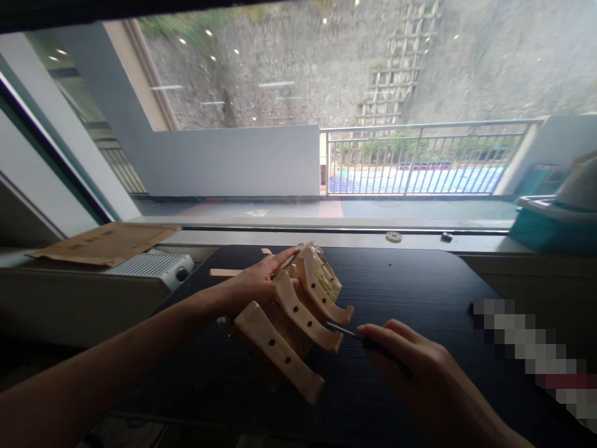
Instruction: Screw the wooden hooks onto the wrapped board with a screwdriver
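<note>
The film-wrapped bundle (330,278) lies tilted on the black table (401,286), in front of you, and on it are three curved wooden pieces with holes: the near piece (280,351), the middle piece (303,317) and the far piece (318,293). Your left hand (263,278) lies over its upper side, the fingers stretched and not curled around it; how strongly it presses, I cannot tell. Your right hand (405,354) is closed around a thin tool (351,333), whose tip is close to the lower end of the middle piece. I judge that a hard push could make the tool slip off the smooth wood, and it would then run up toward your left thumb. Also, because the bundle sits at an angle, uneven pressure could rock it or slide it across the table.
</note>
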### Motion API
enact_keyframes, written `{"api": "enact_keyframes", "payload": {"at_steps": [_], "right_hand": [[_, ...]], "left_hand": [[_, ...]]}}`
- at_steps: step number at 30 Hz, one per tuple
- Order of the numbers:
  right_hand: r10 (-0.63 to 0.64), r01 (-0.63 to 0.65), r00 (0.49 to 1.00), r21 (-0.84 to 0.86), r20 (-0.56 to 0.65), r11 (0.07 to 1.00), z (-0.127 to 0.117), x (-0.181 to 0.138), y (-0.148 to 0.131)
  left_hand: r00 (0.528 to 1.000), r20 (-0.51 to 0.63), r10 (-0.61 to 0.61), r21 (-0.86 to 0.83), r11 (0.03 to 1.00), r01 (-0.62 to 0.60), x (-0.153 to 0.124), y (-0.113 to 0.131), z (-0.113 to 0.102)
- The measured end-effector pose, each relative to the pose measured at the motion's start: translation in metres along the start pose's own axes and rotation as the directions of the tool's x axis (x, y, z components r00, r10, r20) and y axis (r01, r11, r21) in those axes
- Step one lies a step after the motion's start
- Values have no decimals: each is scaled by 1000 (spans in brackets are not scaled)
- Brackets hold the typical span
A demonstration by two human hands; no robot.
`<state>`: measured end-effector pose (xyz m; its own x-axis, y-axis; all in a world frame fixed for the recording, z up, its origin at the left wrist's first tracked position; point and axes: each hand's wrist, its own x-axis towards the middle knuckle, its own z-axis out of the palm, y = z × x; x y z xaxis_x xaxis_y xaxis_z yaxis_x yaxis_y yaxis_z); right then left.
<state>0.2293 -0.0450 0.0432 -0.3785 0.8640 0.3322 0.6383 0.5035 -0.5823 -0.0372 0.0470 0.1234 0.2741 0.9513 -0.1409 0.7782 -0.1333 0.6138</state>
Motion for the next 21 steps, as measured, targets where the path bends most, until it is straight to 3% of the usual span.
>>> {"api": "enact_keyframes", "payload": {"at_steps": [6, 10, 21], "right_hand": [[-8, -13, 996, -248, -85, 969, -10, 18, -1], [4, -11, 1000, -380, -17, 925, -14, 31, -3], [-44, 50, 999, -329, 27, 943, -5, 39, -1]], "left_hand": [[999, 33, 15, 43, 999, -17, -4, 6, -2], [999, 27, 29, 39, 999, -30, -4, 7, -2], [999, 33, 36, 23, 999, -36, -2, 2, -2]]}}
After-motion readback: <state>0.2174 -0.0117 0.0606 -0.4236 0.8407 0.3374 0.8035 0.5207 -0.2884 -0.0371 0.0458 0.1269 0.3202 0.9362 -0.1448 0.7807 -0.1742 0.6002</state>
